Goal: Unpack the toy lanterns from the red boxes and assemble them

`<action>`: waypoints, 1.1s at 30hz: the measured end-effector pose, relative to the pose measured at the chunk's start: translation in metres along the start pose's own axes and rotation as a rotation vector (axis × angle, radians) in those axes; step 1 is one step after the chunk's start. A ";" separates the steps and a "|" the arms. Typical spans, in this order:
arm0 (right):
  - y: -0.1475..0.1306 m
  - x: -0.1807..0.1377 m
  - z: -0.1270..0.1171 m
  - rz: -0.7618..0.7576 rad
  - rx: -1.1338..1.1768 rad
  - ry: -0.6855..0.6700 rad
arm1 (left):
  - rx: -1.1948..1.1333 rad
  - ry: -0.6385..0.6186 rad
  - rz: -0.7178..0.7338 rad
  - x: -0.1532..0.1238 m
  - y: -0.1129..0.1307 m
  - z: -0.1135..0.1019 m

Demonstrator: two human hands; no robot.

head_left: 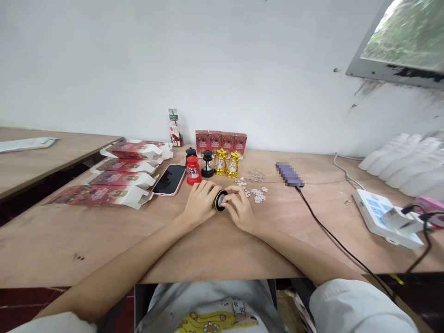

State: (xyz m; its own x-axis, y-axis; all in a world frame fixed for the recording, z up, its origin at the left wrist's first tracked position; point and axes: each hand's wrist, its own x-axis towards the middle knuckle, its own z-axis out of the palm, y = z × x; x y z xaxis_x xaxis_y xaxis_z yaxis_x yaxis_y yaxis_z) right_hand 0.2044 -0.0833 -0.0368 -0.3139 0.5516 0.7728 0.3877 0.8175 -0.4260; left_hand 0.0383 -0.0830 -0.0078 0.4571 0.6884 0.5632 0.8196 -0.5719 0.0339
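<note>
Above the middle of the table, my left hand (202,201) is closed around a small lantern (218,202). Its round black base with a gold rim faces me; the rest is hidden by my fingers. The fingers of my right hand (242,212) are bent in against the base, fingertips at its pale middle; anything tiny between them is too small to make out. Behind my hands stand a red lantern (193,172), black lanterns (207,164) and two gold lanterns (221,163). Small white pieces (258,196) and thin wire handles (255,175) lie right of them.
Flattened red boxes (114,178) and a phone (170,179) lie at left. Upright red boxes (222,141) and a printed packet (174,127) stand by the wall. At right are a cabled phone (289,175), a power strip (376,215) and stacked white items (398,159).
</note>
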 end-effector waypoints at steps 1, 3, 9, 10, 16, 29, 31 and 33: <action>0.001 0.000 0.001 0.004 -0.013 -0.009 | -0.003 -0.007 -0.008 0.000 0.000 0.000; 0.006 0.003 0.002 0.013 -0.017 0.011 | -0.020 -0.024 -0.034 0.001 -0.001 0.000; 0.054 0.021 -0.025 0.309 -0.179 0.127 | -0.067 -0.005 -0.133 0.003 -0.008 -0.002; 0.063 0.024 -0.032 0.368 -0.235 0.077 | -0.073 -0.006 -0.142 0.003 -0.009 -0.003; 0.092 0.038 -0.048 0.554 -0.396 -0.223 | -0.074 -0.022 -0.147 0.003 -0.009 -0.003; 0.090 0.044 -0.047 0.398 -0.366 -0.353 | -0.081 0.058 -0.111 0.002 -0.011 -0.004; 0.089 0.041 -0.047 0.377 -0.317 -0.369 | -0.079 0.092 -0.098 0.002 -0.011 -0.002; 0.089 0.039 -0.047 0.392 -0.285 -0.375 | -0.082 0.126 -0.080 0.001 -0.012 -0.001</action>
State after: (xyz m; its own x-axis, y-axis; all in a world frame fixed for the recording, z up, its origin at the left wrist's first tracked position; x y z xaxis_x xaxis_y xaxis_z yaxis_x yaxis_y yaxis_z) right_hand 0.2674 0.0035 -0.0227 -0.3648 0.8653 0.3437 0.7364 0.4941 -0.4622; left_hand 0.0284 -0.0757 -0.0071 0.3403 0.6750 0.6546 0.8186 -0.5552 0.1469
